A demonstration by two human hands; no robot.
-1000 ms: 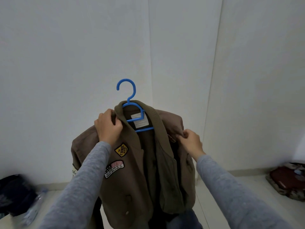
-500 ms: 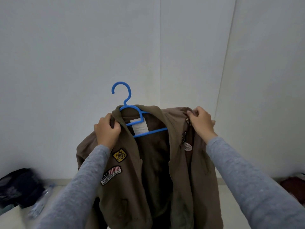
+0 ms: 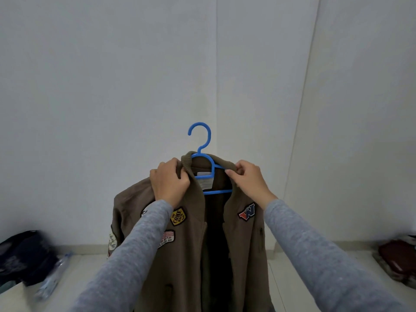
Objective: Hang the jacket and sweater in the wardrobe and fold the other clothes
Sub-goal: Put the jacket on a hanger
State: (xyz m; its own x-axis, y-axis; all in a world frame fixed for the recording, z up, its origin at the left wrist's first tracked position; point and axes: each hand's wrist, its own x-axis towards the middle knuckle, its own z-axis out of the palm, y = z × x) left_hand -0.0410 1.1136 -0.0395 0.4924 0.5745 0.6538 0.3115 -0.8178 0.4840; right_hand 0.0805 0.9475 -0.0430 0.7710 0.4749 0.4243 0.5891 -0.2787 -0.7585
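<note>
I note the brown jacket [image 3: 186,255] held up on a blue hanger [image 3: 201,140] before a corner of plain white walls [image 3: 112,86]. The left hand [image 3: 168,183] and right hand [image 3: 249,181] each grip its collar. On the pale floor [image 3: 85,278] dark clothes [image 3: 24,255] lie at left and a maroon bundle [image 3: 398,255] at right.

White walls [image 3: 112,86], pale floor [image 3: 85,270], plastic bottle [image 3: 53,278] lying left

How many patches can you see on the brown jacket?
5: yellow patch and flag patch below the left hand, white patch half behind the grey sleeve, arm patch at the jacket's left edge, red-blue patch below the right hand. Others may be hidden.
</note>
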